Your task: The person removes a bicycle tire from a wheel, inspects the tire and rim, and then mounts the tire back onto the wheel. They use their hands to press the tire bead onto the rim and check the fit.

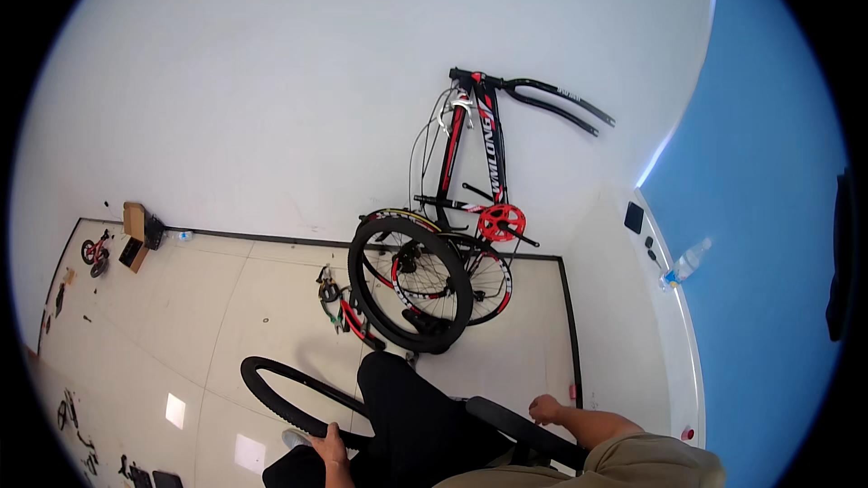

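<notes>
My left hand grips the lower part of a loose black bicycle tire, which leans beside my dark-trousered knee. My right hand hangs to the right of that knee, just beyond a black padded armrest, its fingers curled; what they hold, if anything, is hidden. Ahead of me a black and red bicycle frame with a fork and red chainring stands against the white wall. In front of its lower end are a black tire and spoked wheels.
Small bike parts lie beside the wheels. At far left are a small red bike, an open cardboard box and scattered parts. A blue panel with a white ledge runs along the right, holding a bottle and tablet.
</notes>
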Demonstrator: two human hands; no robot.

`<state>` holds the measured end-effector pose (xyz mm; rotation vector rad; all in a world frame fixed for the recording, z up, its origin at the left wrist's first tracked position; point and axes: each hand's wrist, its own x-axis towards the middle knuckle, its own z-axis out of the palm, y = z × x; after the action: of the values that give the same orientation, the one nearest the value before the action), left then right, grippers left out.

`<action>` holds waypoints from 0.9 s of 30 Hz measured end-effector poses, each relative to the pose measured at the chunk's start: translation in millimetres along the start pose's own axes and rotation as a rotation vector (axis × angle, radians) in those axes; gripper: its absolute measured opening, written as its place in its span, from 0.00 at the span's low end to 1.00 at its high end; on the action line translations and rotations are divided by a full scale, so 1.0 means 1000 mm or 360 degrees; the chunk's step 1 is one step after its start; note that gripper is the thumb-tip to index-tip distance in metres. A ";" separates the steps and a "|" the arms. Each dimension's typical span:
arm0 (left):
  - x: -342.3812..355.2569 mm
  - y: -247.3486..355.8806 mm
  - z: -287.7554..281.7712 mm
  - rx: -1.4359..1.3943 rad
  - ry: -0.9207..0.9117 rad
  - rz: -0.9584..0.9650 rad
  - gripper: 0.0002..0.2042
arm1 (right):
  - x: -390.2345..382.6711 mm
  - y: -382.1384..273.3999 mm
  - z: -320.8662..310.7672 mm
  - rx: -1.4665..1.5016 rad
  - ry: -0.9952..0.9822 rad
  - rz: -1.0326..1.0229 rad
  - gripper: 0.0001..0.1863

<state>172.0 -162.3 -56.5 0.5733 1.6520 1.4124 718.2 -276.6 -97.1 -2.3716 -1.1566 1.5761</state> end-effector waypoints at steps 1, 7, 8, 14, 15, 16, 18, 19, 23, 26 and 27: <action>0.004 -0.001 -0.004 0.0090 0.0025 -0.0066 0.25 | -0.009 -0.011 0.002 -0.0034 0.0020 0.0034 0.16; -0.007 0.008 -0.001 0.0078 -0.0067 0.0005 0.26 | -0.015 -0.029 0.000 -0.0210 0.0041 -0.0134 0.16; -0.006 0.009 -0.001 0.0076 -0.0102 -0.0019 0.27 | -0.011 -0.031 -0.001 -0.0144 0.0035 -0.0119 0.16; 0.001 0.010 -0.010 0.0079 -0.0228 0.0010 0.29 | 0.014 -0.055 -0.016 -0.0291 0.0232 -0.0281 0.18; -0.003 0.013 -0.004 0.0066 -0.0245 -0.0002 0.29 | 0.018 -0.057 -0.028 -0.0254 0.0288 -0.0260 0.22; -0.009 0.020 0.003 0.0054 -0.0251 -0.0005 0.29 | 0.023 -0.058 -0.038 -0.0214 0.0333 -0.0246 0.28; -0.013 0.023 0.003 0.0051 -0.0244 0.0015 0.29 | 0.036 -0.078 -0.053 -0.0240 0.0559 -0.0287 0.29; -0.014 0.022 0.002 0.0052 -0.0239 0.0032 0.28 | 0.046 -0.087 -0.061 -0.0245 0.0693 -0.0323 0.29; -0.010 0.008 -0.003 0.0100 -0.0224 0.0045 0.28 | 0.099 -0.130 -0.110 -0.0200 0.0866 -0.0320 0.27; -0.016 0.008 0.000 0.0141 -0.0199 -0.0011 0.28 | 0.133 -0.175 -0.146 -0.0151 0.1007 -0.0370 0.26; -0.016 0.012 0.001 0.0196 -0.0182 -0.0040 0.28 | 0.142 -0.196 -0.156 -0.0162 0.1049 -0.0406 0.26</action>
<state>178.8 -171.6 -40.4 0.6883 1.6565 1.2431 766.2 2.5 -46.0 -2.3829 -1.3095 0.5891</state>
